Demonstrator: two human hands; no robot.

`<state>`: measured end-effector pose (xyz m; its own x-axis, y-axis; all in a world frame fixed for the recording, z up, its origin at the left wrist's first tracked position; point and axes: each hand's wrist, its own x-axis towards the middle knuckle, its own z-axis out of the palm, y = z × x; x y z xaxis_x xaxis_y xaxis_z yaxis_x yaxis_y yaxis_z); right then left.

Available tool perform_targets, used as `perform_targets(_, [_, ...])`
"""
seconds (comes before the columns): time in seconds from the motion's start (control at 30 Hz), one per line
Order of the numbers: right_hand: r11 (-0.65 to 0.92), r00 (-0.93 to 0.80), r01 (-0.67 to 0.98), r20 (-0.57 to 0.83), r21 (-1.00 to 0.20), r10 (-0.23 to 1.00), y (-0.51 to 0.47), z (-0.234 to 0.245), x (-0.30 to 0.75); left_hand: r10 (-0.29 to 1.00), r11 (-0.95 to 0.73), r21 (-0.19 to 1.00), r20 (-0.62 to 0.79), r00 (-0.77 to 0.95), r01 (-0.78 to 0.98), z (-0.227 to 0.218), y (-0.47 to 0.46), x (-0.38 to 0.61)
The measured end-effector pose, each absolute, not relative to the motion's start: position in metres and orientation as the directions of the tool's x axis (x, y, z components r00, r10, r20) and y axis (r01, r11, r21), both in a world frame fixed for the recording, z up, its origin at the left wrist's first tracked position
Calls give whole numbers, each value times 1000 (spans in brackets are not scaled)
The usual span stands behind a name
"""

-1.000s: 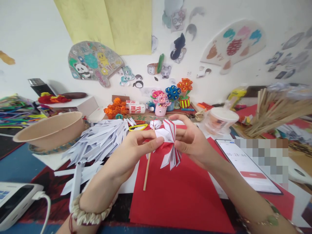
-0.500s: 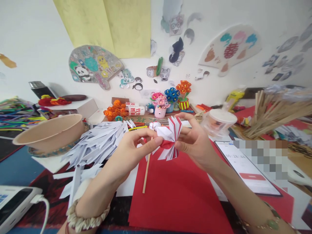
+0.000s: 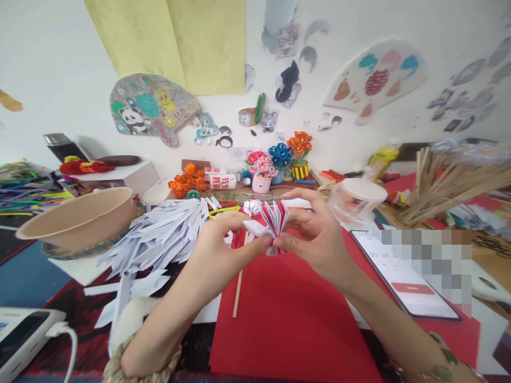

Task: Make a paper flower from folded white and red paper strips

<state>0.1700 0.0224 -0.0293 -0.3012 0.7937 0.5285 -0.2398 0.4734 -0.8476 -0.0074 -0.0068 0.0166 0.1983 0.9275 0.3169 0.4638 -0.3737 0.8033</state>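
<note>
A pleated paper piece [image 3: 274,219], white with red folds, is pinched between my two hands in the middle of the view. My left hand [image 3: 227,244] grips its left side, thumb against the lower fold. On the right, my right hand [image 3: 313,229] holds the pleats with thumb and fingers; some fingertips are hidden behind the paper. Under both hands lie red paper sheets [image 3: 291,324]. A thin wooden stick [image 3: 239,287] rests on them, and a crumpled white paper ball [image 3: 252,207] sits just behind the folded piece.
Folded white paper strips [image 3: 155,234] are heaped at left beside a beige bowl [image 3: 80,218]. A phone [image 3: 399,276] lies at right, near a lidded cup [image 3: 359,194] and bundled wooden sticks [image 3: 443,186]. Pipe-cleaner flowers [image 3: 281,154] stand along the wall. A white device [image 3: 27,340] is front left.
The pleated paper has turned and moved slightly left in my hands, its lower fan now mostly hidden behind the thumbs. My left hand has come closer to the right one.
</note>
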Motion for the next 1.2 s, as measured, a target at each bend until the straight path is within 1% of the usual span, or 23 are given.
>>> perform_targets(0.1, [497, -297, -209, 538, -843, 788, 23, -32, 170, 925, -380, 806, 318, 209, 454, 16, -6, -7])
perform_targets(0.23, [475, -319, -207, 518, -855, 794, 25, -33, 170, 946, -302, 882, 232, 225, 361, 13, -7, -7])
perform_targets(0.37, [419, -339, -237, 479, -876, 809, 25, -31, 170, 953, -272, 915, 214, 213, 298, 11, -8, -8])
perform_targets(0.5, [335, -388, -272, 422, -902, 820, 24, -28, 171, 944, -274, 933, 214, 253, 234, 12, -6, -10])
perform_targets(0.67, [249, -424, -281, 353, -927, 834, 26, -28, 171, 940, -210, 971, 169, 295, 112, 10, -6, -14])
perform_targets(0.83, [201, -460, -324, 339, -925, 820, 28, -30, 172, 942, -143, 988, 117, 316, 61, 7, -5, -16])
perform_targets(0.97, [243, -423, -307, 361, -920, 831, 27, -30, 172, 948, -144, 986, 115, 296, 78, 8, -5, -14])
perform_targets(1.13, [439, -299, -227, 492, -869, 818, 23, -30, 168, 978, -155, 978, 132, 162, 136, 6, -5, -9])
perform_targets(1.2, [490, -260, -186, 523, -852, 812, 22, -31, 167, 980, -161, 976, 141, 140, 148, 4, -5, -7])
